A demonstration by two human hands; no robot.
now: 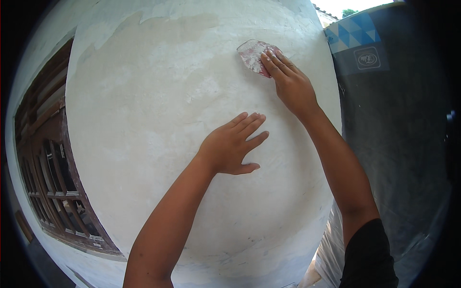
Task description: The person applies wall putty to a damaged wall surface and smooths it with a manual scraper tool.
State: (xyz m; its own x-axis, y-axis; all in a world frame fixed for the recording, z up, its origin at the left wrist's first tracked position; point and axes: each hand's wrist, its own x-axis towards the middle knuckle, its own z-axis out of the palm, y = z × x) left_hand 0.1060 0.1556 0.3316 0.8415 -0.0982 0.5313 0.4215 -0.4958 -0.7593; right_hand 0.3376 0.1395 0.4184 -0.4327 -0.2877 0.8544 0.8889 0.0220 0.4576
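My right hand (293, 84) is high on the wall, its fingers together and pressing a reddish sheet (253, 55) against the surface. The sheet looks like sandpaper, bent and smeared with white dust; my fingers cover its right part. Lower and to the left, my left hand (230, 145) has its fingers spread, lying flat on or just over the wall with nothing held. The wall (144, 120) is off-white, with uneven beige and whiter patches and a ragged edge of coating near the top.
On the left, a brown wooden window frame (69, 158) with barred panes is set into the wall. A dark hanging sheet (389, 144) with a blue-and-white triangle pattern borders the wall on the right. Clear plastic sheeting (330, 249) hangs at the lower right.
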